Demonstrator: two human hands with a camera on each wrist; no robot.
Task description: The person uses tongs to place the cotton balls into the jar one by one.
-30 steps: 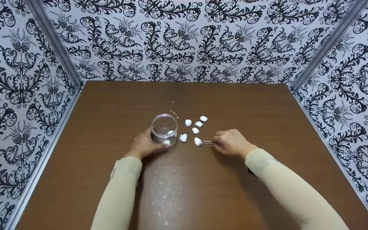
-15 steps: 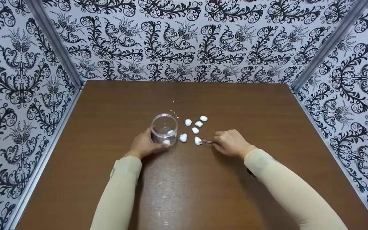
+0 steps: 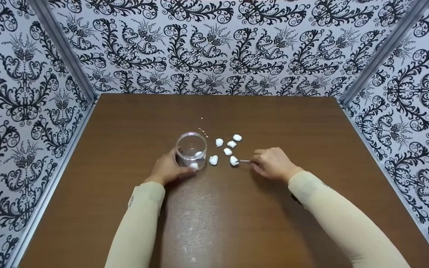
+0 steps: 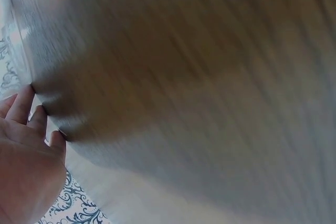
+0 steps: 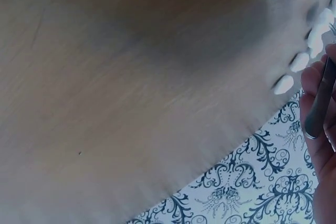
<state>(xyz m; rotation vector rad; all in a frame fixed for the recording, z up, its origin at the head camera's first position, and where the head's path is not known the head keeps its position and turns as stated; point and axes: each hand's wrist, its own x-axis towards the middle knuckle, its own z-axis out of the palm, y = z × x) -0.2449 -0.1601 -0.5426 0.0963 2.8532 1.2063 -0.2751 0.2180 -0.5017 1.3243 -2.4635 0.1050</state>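
Observation:
My left hand (image 3: 169, 167) holds a clear round jar (image 3: 191, 158) standing on the table, fingers around its left side and thumb at the near side. White cotton balls (image 3: 194, 166) lie inside it. In my right hand (image 3: 273, 163) is a small metal fork (image 3: 245, 161), its tip against a cotton ball (image 3: 234, 160); whether that ball is lifted off the table I cannot tell. The right wrist view shows the fork's handle (image 5: 317, 114) lying across the fingers. The left wrist view catches only the fingers and the jar's edge (image 4: 18, 40).
Several loose cotton balls (image 3: 228, 152) lie between the jar and my right hand. Tiny light specks (image 3: 202, 131) sit behind the jar on the brown table (image 3: 143, 119). Patterned walls (image 3: 214, 48) close off the back and both sides.
My right hand has shifted slightly right and away from me, and the cotton ball at the fork tip has moved with it. The left hand and the jar have stayed put.

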